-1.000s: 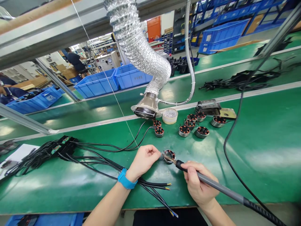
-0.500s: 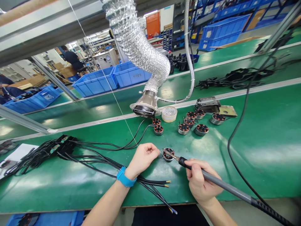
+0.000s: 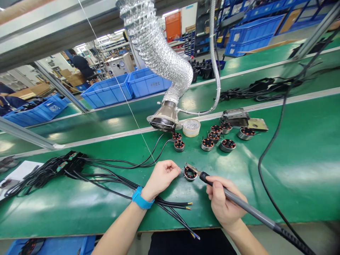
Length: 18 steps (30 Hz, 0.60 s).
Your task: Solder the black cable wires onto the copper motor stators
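Note:
My right hand [image 3: 227, 202] grips a grey soldering iron [image 3: 247, 207], its tip over the upper left rim of a round metal coil part [image 3: 190, 174]. Just left of that part, my left hand [image 3: 166, 175] is closed in a pinch, and what its fingertips hold is too small to name. A blue band [image 3: 142, 199] circles the left wrist. Black cables [image 3: 172, 204] with stripped ends pass under the left forearm. Similar coil parts [image 3: 227, 145] sit further back, near a round tub [image 3: 191, 128].
A silver duct with a hood [image 3: 164, 115] hangs behind the hands. A bundle of black cables [image 3: 45, 171] lies at left. The iron's black cord [image 3: 265, 177] curves along the right. Blue bins [image 3: 107, 92] and a person [image 3: 81, 65] are beyond.
My right hand has shifted slightly left, and the iron's tip has moved up and left across the coil part. The iron's cord has shifted a little. My left hand is nearly unmoved.

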Each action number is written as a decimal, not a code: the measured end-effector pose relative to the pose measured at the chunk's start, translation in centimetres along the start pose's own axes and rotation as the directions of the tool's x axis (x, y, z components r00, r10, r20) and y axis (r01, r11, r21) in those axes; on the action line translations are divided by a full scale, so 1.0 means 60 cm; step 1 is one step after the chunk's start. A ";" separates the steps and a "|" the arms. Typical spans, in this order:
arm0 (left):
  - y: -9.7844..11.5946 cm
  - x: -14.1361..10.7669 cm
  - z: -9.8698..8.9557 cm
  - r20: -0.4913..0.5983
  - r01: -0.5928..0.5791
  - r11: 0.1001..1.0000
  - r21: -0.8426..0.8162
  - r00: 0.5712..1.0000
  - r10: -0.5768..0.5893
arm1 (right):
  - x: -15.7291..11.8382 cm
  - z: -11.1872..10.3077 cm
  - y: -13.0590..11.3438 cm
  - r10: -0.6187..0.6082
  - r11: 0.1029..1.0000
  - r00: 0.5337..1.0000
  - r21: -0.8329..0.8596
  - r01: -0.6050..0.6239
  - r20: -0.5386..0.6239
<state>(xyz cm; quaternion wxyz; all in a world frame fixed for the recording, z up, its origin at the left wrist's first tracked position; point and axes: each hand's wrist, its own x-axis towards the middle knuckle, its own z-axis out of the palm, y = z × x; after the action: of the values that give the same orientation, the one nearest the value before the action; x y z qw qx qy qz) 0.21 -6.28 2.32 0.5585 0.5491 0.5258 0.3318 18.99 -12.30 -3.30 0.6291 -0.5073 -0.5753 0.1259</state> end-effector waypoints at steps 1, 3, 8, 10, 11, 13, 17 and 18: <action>0.000 0.000 0.000 0.002 -0.003 1.000 -0.001 1.000 0.003 | 0.003 0.001 -0.003 -0.023 1.000 1.000 0.017 0.022 0.020; -0.001 0.000 0.000 0.002 -0.007 1.000 -0.004 1.000 0.007 | 0.011 0.004 -0.009 -0.081 0.996 0.995 0.046 0.079 0.059; -0.003 0.002 -0.001 0.005 -0.022 1.000 -0.004 1.000 0.022 | 0.038 0.019 -0.024 -0.235 0.970 0.965 0.099 0.224 0.120; -0.004 0.002 -0.001 0.007 -0.030 1.000 -0.006 1.000 0.030 | 0.045 0.026 -0.027 -0.262 0.964 0.958 0.077 0.254 0.120; -0.004 0.002 -0.001 0.010 -0.034 0.999 -0.007 0.999 0.034 | 0.048 0.030 -0.028 -0.267 0.963 0.956 0.067 0.261 0.122; -0.004 0.002 -0.001 0.020 -0.048 0.999 -0.009 0.999 0.048 | 0.051 0.036 -0.028 -0.274 0.962 0.951 0.062 0.267 0.145; -0.001 -0.003 -0.001 0.040 -0.088 0.996 0.000 0.995 0.088 | 0.051 0.046 -0.024 -0.269 0.963 0.933 0.079 0.258 0.237; -0.001 -0.005 0.000 0.046 -0.099 0.995 0.004 0.994 0.099 | 0.051 0.048 -0.024 -0.271 0.963 0.929 0.084 0.258 0.253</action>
<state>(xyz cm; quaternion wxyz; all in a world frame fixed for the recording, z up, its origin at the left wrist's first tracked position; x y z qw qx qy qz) 0.11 -6.57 2.36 0.5514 0.5837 0.4862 0.3448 16.86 -9.23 -0.87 0.5709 -0.3887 -0.7132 0.1201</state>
